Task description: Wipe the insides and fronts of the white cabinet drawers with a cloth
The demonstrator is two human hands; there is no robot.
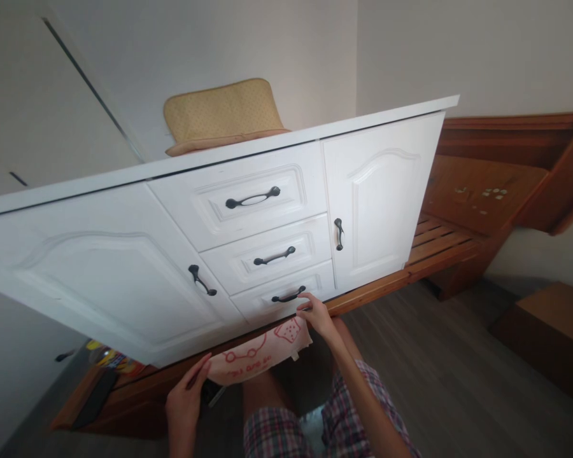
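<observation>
A pale pink cloth (pixel 262 357) with red drawings and lettering is stretched between my two hands, in front of the white cabinet's base. My left hand (pixel 186 397) pinches its left end between thumb and fingers. At the upper right corner, my right hand (pixel 316 316) pinches the other end, close under the dark handle (pixel 289 294) of the lowest drawer. The cloth sags a little in the middle and hangs above my knees. Its lower right edge has a small white tag.
The white cabinet (pixel 100 280) stands on a brown wooden slatted frame (pixel 367 294). A folded tan woven mat (pixel 224 111) rests on its top. At left lie a colourful package (pixel 117 361) and a dark flat object (pixel 95 397). A cardboard box (pixel 549 337) sits at right.
</observation>
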